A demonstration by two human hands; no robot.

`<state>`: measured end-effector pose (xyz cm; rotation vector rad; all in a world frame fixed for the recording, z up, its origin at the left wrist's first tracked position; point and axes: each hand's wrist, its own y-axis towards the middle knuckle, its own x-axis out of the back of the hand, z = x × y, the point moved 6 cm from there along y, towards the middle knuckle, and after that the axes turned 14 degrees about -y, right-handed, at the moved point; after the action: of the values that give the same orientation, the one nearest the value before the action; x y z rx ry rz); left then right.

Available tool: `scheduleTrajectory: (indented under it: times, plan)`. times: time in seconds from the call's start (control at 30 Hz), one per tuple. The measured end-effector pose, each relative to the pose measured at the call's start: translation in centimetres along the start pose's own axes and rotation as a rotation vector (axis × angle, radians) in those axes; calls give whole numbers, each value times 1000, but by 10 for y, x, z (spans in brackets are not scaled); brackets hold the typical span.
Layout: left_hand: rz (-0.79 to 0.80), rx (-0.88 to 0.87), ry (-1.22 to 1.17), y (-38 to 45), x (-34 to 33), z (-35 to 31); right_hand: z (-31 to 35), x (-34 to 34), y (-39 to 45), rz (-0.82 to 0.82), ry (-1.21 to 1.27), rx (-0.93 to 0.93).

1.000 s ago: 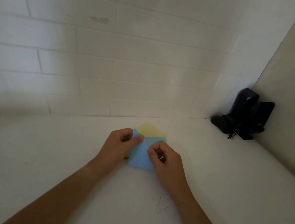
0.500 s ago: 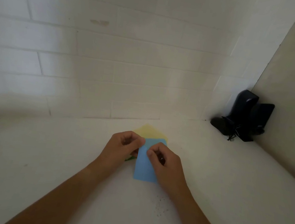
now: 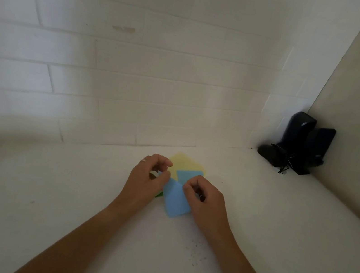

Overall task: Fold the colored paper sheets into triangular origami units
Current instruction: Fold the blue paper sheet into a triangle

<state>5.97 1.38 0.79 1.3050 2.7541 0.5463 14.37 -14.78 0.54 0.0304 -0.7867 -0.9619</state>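
At the centre of the frame, the left hand [image 3: 146,182] and right hand [image 3: 205,200] pinch the upper edge of a folded light-blue paper sheet [image 3: 175,201], fingers clamped on it, over the white counter [image 3: 70,189]. Just behind lie a yellow sheet [image 3: 185,162] and another blue sheet [image 3: 188,175].

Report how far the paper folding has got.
Done: no finished triangular unit shows. In hand: both hands, left and right, pinch the blue sheet, partly folded. Left: the yellow sheet lies flat beyond; a green edge peeks from under the left hand.
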Motion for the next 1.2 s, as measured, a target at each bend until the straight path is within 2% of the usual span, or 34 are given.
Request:
scheduleTrajectory:
  times: [0.13, 0.23, 0.33, 0.5, 0.6, 0.8, 1.03, 1.2]
  plan:
    - [114, -82, 138, 2, -6, -1, -3, 1, 1, -30, 1, -10]
    - [163, -67, 198, 0, -8, 4, -9, 4, 2, -82, 75, -102]
    - [154, -59, 167, -1, -8, 3, -14, 6, 0, -99, 142, -177]
    - [54, -34, 40, 2, 3, -3, -15, 0, 2, -43, 165, -198]
    - [117, 12, 99, 0, -4, 4, -15, -2, 3, -18, 109, -170]
    - [130, -47, 70, 1, -6, -4, -6, -9, 1, 117, 50, -80]
    - [125, 131, -266, -3, -4, -5, -7, -7, 2, 92, 104, -84]
    - [97, 228, -242, -3, -4, 3, -10, -7, 3, 76, 50, -42]
